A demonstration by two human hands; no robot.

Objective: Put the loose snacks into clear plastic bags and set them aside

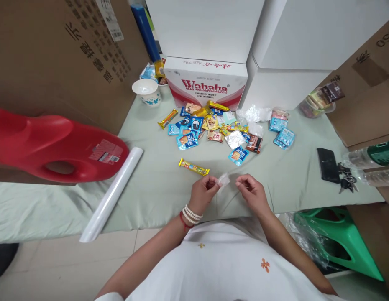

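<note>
Here's the left hand (203,193), beaded bracelets at the wrist, thumb and fingers pinching a small clear plastic wrapper (224,180) right above the near edge of the table, in the middle! Just to its right, the right hand (251,193) is curled with thumb and fingertips drawn together, clear of the wrapper; whether something thin sits between those tips is hard to make out. Just beyond the left hand, a yellow snack stick (193,167) lies at a slant on the pale green tablecloth (159,188). Farther back, it's a crowd: blue snack packets on the left of the heap, a silver foil packet (235,139) toward its right, and a brown packet (254,143) beside that. Behind them all stands the white and red Wahaha water carton (207,85), with a paper cup (150,99) off to its left. Over on the left, a big red jug (78,146) looms near a white roll (113,194) lying diagonally across the table's near edge. And on the far right side, a black phone (328,165) lies next to a bunch of keys (348,182), with a green plastic stool (351,251) down below the tabletop.
</note>
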